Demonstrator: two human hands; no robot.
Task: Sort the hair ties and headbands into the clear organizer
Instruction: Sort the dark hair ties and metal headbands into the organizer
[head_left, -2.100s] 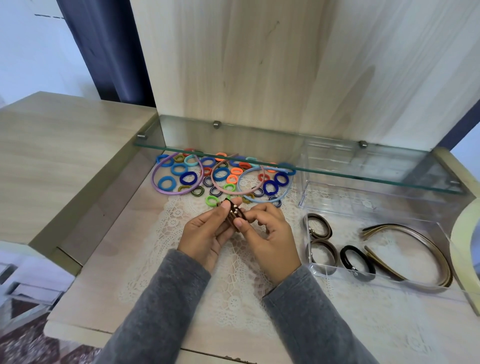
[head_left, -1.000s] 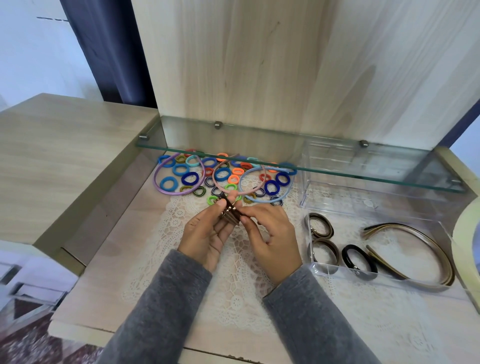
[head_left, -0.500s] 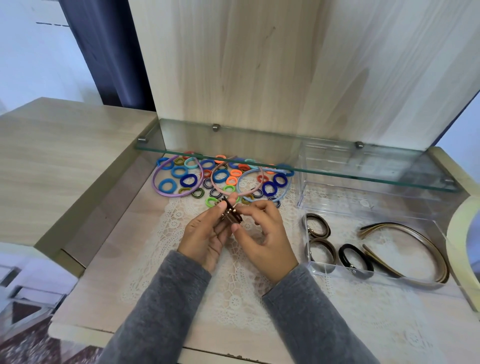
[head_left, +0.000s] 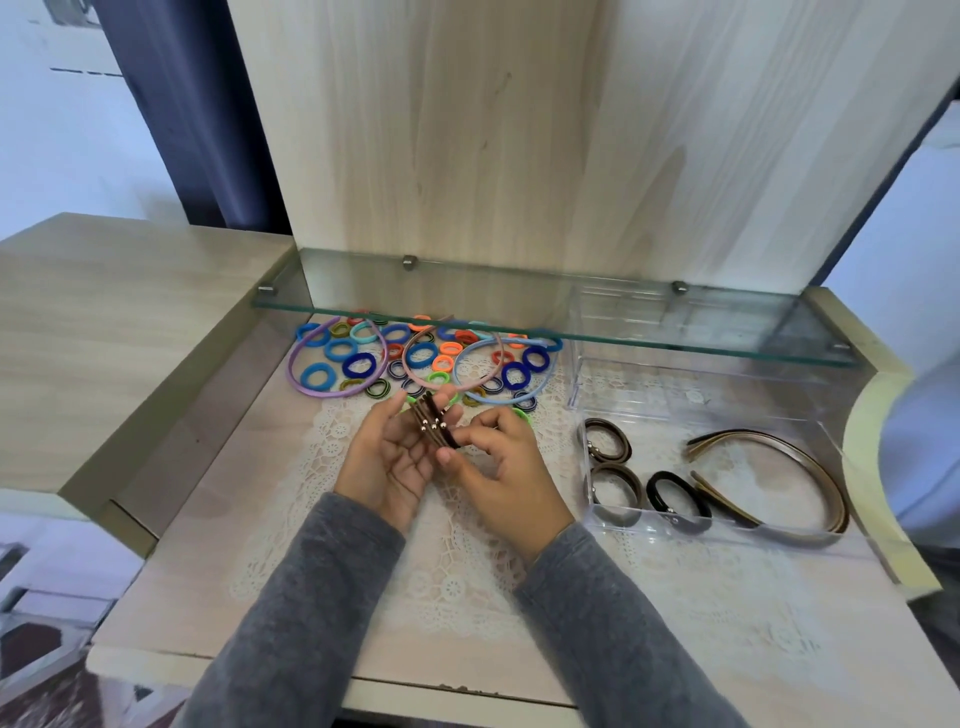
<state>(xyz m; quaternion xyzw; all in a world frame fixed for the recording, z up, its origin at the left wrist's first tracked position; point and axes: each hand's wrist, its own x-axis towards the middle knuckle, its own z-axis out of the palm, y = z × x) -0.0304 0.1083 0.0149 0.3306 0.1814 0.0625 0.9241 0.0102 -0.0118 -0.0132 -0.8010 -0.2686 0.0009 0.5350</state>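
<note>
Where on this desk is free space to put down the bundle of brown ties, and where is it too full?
Free: the lace mat in front of the clear organizer, and the organizer's rear part behind the brown headbands. Crowded: the coloured ties under the glass shelf.

Glossy clear plastic: organizer (head_left: 727, 532), right of frame. Smooth glass: shelf (head_left: 519, 325), centre. Matt wood-grain: back panel (head_left: 467, 130), top. Openwork lace cloth: mat (head_left: 467, 582), bottom centre. Matt fuzzy cloth: coloured hair ties (head_left: 358, 365). Elastic with shiny metal beads: brown ties (head_left: 435, 427), mid-frame.
</note>
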